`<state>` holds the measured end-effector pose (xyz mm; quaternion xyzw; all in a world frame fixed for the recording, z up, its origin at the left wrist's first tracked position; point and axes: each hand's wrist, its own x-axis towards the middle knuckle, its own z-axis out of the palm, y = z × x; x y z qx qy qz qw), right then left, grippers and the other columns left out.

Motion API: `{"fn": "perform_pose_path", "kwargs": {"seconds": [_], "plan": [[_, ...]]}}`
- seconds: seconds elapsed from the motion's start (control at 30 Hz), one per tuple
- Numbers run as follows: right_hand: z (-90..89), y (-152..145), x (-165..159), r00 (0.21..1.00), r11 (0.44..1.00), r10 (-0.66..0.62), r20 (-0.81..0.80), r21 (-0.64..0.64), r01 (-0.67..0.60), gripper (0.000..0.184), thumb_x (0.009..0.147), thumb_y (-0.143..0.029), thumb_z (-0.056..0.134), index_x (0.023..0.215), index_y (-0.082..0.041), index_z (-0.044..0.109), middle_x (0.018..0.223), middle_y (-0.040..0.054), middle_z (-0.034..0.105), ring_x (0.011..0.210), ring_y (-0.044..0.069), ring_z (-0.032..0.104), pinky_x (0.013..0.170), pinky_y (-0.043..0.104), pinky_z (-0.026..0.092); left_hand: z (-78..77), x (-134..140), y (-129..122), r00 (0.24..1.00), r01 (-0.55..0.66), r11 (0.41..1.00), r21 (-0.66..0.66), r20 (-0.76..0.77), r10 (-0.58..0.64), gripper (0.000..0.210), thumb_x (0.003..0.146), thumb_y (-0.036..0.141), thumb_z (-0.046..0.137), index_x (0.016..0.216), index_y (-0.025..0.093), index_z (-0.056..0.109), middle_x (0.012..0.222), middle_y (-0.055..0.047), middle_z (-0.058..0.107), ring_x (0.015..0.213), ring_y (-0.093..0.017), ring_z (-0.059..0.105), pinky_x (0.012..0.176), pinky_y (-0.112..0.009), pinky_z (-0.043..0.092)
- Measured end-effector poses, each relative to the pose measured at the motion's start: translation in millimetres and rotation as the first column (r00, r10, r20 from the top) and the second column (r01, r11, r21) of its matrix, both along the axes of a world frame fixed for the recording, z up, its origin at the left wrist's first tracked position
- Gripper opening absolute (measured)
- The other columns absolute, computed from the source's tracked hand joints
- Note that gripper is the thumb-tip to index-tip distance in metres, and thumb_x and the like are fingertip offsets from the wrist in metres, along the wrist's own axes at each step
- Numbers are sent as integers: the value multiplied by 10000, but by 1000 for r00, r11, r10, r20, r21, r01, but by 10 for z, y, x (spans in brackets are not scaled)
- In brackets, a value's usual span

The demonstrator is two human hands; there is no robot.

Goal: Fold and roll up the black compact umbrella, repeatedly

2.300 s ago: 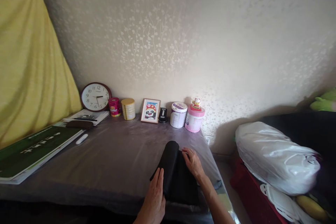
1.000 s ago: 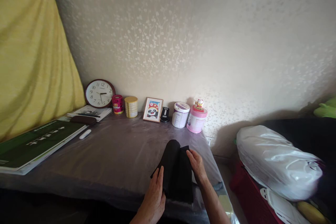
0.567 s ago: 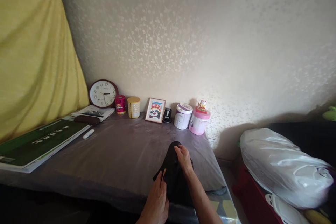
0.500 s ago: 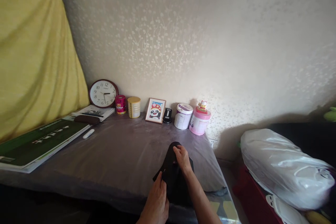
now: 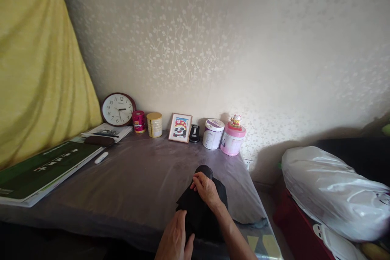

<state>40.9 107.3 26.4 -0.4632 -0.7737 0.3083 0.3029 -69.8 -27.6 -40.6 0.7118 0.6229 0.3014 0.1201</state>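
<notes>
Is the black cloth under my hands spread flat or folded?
Folded, not spread: the black cloth lies in overlapping layers, with a rounded end showing beyond your right hand. Whether anything is inside, I cannot tell.

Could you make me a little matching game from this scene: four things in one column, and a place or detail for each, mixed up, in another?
Things:
1. Right hand
2. Clock
3. Cat figurine
4. Picture frame

Places or details:
A. On top of the pink tub
B. Shows a cartoon panda
C. Touching the black cloth
D. Next to the yellow curtain

Right pairs: 1-C, 2-D, 3-A, 4-B
</notes>
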Motion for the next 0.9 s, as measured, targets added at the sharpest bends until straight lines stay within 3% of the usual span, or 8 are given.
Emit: {"fn": "perform_pose_path", "kwargs": {"seconds": [0.1, 0.23, 0.43, 0.57, 0.67, 0.8, 0.9], "plan": [[25, -64, -21, 998, 998, 58, 39, 11, -58, 210, 876, -261, 372, 880, -219, 578, 700, -19, 690, 624, 112, 632, 624, 218, 442, 191, 54, 18, 999, -2, 999, 51, -48, 4, 327, 814, 278, 459, 1130, 206, 506, 1214, -116, 541, 1139, -257, 528, 942, -383, 474], [49, -142, 1, 989, 990, 142, 53, 19, -143, 213, 882, -241, 387, 917, -222, 596, 751, -20, 704, 671, 115, 644, 651, 215, 450, 282, 186, 118, 993, 18, 999, 31, -119, -14, 454, 770, 241, 487, 1221, 193, 458, 1333, -145, 445, 1227, -303, 441, 993, -464, 420], [17, -276, 198, 974, 949, 222, 52, 218, -228, 252, 915, -287, 402, 955, -244, 647, 880, -5, 703, 886, 140, 607, 818, 252, 446, -13, 156, 228, 992, 72, 997, -7, -105, -72, 607, 753, 135, 431, 1343, 193, 304, 1427, -148, 329, 1307, -281, 331, 1020, -460, 392], [-100, -197, 304, 963, 899, 230, 142, 348, -266, 258, 922, -270, 405, 986, -242, 654, 996, 13, 690, 1096, 167, 525, 1019, 363, 319, -185, 158, 266, 992, 73, 997, -7, -100, -73, 671, 708, 81, 445, 1347, 224, 298, 1434, -128, 326, 1308, -274, 331, 1029, -464, 380], [-187, -29, 328, 966, 896, 184, 182, 373, -241, 277, 932, -258, 377, 1018, -245, 640, 1048, 19, 678, 1149, 171, 497, 1064, 430, 238, -274, 206, 296, 996, 24, 999, 21, -89, -22, 689, 658, 26, 451, 1309, 236, 363, 1443, -107, 322, 1312, -279, 321, 1043, -469, 360], [-239, 236, 301, 973, 908, 126, 195, 372, -192, 288, 929, -226, 367, 995, -242, 647, 1033, 18, 683, 1150, 169, 496, 1072, 450, 204, -342, 214, 335, 998, -5, 1000, -27, -63, 3, 688, 620, 12, 491, 1266, 243, 435, 1426, -86, 360, 1298, -307, 336, 1037, -480, 367], [-224, 422, 265, 982, 931, 94, 162, 335, -145, 275, 910, -212, 390, 948, -237, 662, 1008, 8, 691, 1150, 188, 498, 1063, 449, 225, -351, 203, 352, 999, -13, 998, -67, -42, 10, 616, 672, 82, 531, 1263, 238, 463, 1404, -88, 392, 1290, -320, 343, 1044, -494, 357]]}}
